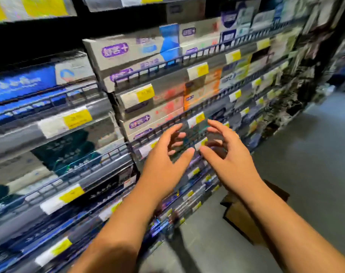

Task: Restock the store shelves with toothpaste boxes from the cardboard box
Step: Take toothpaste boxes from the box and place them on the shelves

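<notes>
Head view: two hands up at the shelves (pixel 100 107). Left hand (pixel 167 160) and right hand (pixel 226 154) flanked one blurred dark toothpaste box (pixel 195 133) at the rail; gripping or released, couldn't tell. One cardboard box (pixel 238 215) sat on the floor (pixel 305 154), lower right.

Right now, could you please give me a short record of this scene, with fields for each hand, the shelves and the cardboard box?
left hand: raised at the shelf front, fingers loosely curled
right hand: raised beside it, thumbs close but apart
between the hands: what looks like a dark box, blurred; grip unclear
shelves: wire-railed, stocked with toothpaste boxes
price tags: yellow and white, along the shelf edges
cardboard box: on the floor, lower right, partly behind the right forearm; contents hidden
</notes>
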Demonstrator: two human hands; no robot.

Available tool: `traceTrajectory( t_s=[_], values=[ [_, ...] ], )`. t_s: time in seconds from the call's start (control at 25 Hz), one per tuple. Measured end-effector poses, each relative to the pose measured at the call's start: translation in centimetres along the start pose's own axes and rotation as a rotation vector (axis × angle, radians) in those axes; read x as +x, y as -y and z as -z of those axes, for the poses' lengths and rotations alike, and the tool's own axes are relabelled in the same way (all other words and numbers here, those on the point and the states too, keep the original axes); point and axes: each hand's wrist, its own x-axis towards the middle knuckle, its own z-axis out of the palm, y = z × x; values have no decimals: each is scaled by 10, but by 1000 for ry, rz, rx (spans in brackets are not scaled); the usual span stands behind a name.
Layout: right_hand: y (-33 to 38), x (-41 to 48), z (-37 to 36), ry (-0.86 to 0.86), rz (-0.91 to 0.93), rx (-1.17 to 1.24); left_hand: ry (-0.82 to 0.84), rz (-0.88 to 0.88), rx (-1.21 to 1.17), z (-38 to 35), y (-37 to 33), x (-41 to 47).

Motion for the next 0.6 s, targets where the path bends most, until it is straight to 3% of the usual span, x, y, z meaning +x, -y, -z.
traceTrajectory(
  t_s=[0.28, 0.6],
  values=[
    [-105, 27, 97, -247, -213, -63, 317, 64, -39, -128, 29, 87],
    [-227, 67, 165, -495, -457, -143, 657, 105, -88, -277, 108, 203]
  ],
)
